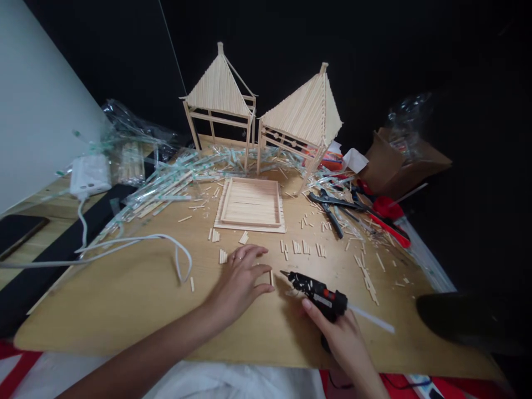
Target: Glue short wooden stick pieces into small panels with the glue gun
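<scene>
Between the thumb and forefinger of my left hand (pixel 245 277) a short wooden stick piece (pixel 271 277) stands upright, just above the table. My right hand (pixel 338 332) is wrapped around a black hot glue gun (pixel 318 291), its nozzle pointing left at the stick piece. A translucent glue stick (pixel 372 318) juts from the gun's back end. Beyond my hands lies a square wooden stick tray (pixel 250 202) with a raised rim. Small glued stick clusters (pixel 301 247) rest in front of it, and others (pixel 223 256) are beside my left fingers.
Two roofed stick models (pixel 218 88) stand at the back. Pliers (pixel 328 210) and red-handled cutters (pixel 388 227) lie at right among stick scraps. Plastic wrappers (pixel 170 177) crowd the left, near a white adapter (pixel 90 174) with a looping cable (pixel 166 237). A brown paper bag (pixel 386 160) sits back right.
</scene>
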Demonstrator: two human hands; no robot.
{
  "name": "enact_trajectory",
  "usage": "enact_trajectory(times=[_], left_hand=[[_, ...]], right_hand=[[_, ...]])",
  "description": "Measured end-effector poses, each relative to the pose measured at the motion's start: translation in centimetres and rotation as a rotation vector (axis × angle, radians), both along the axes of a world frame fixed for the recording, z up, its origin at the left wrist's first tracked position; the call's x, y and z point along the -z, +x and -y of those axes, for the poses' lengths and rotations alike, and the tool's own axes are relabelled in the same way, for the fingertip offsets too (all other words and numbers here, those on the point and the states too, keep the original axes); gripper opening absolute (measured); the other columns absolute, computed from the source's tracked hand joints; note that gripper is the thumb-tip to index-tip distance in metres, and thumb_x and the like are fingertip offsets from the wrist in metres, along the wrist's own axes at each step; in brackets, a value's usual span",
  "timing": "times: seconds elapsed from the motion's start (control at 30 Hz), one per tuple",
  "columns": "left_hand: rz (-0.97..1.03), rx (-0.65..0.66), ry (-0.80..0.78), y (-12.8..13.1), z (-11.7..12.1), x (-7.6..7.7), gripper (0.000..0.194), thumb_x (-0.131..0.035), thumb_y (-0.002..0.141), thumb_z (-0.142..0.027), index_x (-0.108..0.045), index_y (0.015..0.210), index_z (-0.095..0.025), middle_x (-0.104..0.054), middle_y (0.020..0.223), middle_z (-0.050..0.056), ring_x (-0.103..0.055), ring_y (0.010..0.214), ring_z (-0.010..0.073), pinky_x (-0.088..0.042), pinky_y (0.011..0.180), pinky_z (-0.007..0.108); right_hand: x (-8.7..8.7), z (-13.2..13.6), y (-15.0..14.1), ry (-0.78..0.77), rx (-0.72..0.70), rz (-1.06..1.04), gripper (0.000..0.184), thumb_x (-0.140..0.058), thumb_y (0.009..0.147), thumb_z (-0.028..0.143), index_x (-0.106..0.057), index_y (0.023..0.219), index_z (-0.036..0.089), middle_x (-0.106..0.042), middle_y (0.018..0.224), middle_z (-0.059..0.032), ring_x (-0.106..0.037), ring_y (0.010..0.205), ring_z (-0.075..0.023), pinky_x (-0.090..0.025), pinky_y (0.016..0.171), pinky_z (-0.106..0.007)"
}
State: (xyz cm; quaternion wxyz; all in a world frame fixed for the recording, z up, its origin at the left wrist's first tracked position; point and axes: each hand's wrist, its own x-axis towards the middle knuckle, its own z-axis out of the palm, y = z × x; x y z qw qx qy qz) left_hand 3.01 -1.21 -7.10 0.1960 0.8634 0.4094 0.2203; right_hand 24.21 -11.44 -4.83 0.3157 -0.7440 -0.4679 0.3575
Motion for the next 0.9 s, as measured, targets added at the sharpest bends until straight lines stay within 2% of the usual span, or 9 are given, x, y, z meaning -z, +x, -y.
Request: enact_trajectory(times=[0.17, 0.4, 0.5, 0.7, 0.9], left_hand=[[0.013, -0.011, -0.048, -0.1, -0.2, 0.3, 0.029, -0.071, 0.073, -0.042, -0.070, 0.101, -0.031, -0.052, 0.132, 0.002, -0.037, 0.123, 0.0283, -0.031, 0.101, 0.048], [0.006, -0.017, -0.022, 0.1, -0.3, 0.3, 0.031, -0.071, 0.072, -0.045, -0.070, 0.099, -0.031, -0.051, 0.134, 0.000, -0.036, 0.123, 0.0278, -0.032, 0.099, 0.047], [0.007, -0.020, -0.027, 0.1, -0.3, 0.2, 0.030, -0.070, 0.072, -0.044, -0.070, 0.100, -0.031, -0.051, 0.134, 0.001, -0.036, 0.123, 0.0278, -0.032, 0.099, 0.048], [0.015, -0.016, -0.027, 0.1, -0.1, -0.3, 0.028, -0.070, 0.074, -0.040, -0.070, 0.099, -0.028, -0.050, 0.134, 0.001, -0.036, 0.123, 0.0264, -0.032, 0.100, 0.046], [0.009, -0.030, -0.024, 0.1, 0.2, -0.3, 0.028, -0.069, 0.075, -0.040, -0.069, 0.101, -0.029, -0.048, 0.136, 0.001, -0.034, 0.124, 0.0259, -0.031, 0.101, 0.046]], right_hand=[[0.4, 1.5, -1.2, 0.013, 0.009, 0.035, 0.037, -0.060, 0.074, 0.056, -0.076, 0.094, 0.030, -0.074, 0.095, -0.0041, -0.066, 0.096, -0.0296, -0.052, 0.086, -0.038], [-1.2, 0.4, -2.3, 0.003, 0.008, 0.027, 0.031, -0.059, 0.076, 0.052, -0.078, 0.085, 0.029, -0.076, 0.087, -0.0043, -0.070, 0.083, -0.0264, -0.057, 0.074, -0.033], [-1.5, 0.1, -2.5, 0.009, -0.022, 0.035, 0.033, -0.056, 0.079, 0.050, -0.077, 0.090, 0.027, -0.075, 0.092, -0.0044, -0.069, 0.088, -0.0255, -0.056, 0.077, -0.032], [-0.6, 0.6, -2.3, 0.041, -0.056, 0.124, 0.036, -0.052, 0.084, 0.047, -0.075, 0.099, 0.024, -0.074, 0.098, -0.0056, -0.068, 0.093, -0.0246, -0.054, 0.082, -0.032], [-0.4, 1.1, -1.9, 0.060, -0.022, 0.221, 0.039, -0.055, 0.077, 0.056, -0.077, 0.088, 0.025, -0.074, 0.089, -0.0063, -0.067, 0.088, -0.0275, -0.053, 0.080, -0.035]])
